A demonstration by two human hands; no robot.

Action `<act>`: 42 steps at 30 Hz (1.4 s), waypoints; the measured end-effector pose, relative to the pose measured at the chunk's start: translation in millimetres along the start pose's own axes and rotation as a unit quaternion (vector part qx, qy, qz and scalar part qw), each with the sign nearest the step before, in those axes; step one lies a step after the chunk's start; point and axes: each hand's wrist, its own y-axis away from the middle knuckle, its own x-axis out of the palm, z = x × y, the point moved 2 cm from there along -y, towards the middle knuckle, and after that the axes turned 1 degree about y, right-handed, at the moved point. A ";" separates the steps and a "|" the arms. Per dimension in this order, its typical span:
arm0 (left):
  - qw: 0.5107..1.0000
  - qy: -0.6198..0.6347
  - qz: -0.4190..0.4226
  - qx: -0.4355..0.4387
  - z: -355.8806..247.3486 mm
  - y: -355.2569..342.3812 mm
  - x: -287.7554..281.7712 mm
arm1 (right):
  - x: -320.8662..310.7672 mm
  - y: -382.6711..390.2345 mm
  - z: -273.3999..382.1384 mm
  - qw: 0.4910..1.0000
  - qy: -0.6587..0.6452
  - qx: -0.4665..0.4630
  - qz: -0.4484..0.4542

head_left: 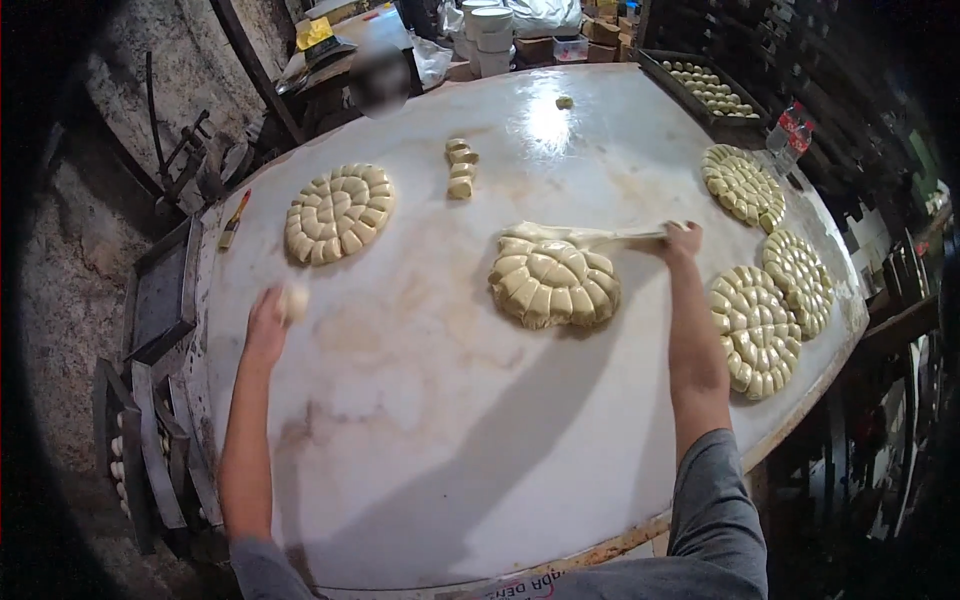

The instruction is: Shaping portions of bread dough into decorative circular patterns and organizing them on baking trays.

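Over the left side of the pale table, my left hand (266, 325) is closed round a small dough ball (295, 302), slightly blurred. My right hand (683, 240) grips the end of a long stretched dough strand (620, 237). That strand runs leftward to a scored, glossy dough round (555, 280), cut into many segments, in the middle of the table. Another scored round (340, 213) lies beyond my left hand. A short row of dough pieces (460, 170) sits between the two rounds, farther back.
Three scored rounds, including a near one (755, 332), lie along the table's right side. A tray of dough balls (705, 88) and a plastic bottle (790, 135) stand at the far right. A brush (235, 222) rests near the left edge, beside a dark metal tray (163, 285).
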 end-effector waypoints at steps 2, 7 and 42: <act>0.994 0.082 0.053 -0.040 55.7 65.4 -28.6 | -131.0 -99.1 -38.3 0.975 -0.204 -0.001 -0.083; 0.994 0.060 -0.085 -0.039 131.7 277.9 -150.8 | -181.3 9.6 20.0 0.982 -0.163 -0.084 -0.051; 0.863 -0.445 -0.188 0.147 156.8 233.2 -67.3 | -76.9 507.0 52.4 0.915 0.254 -0.283 0.136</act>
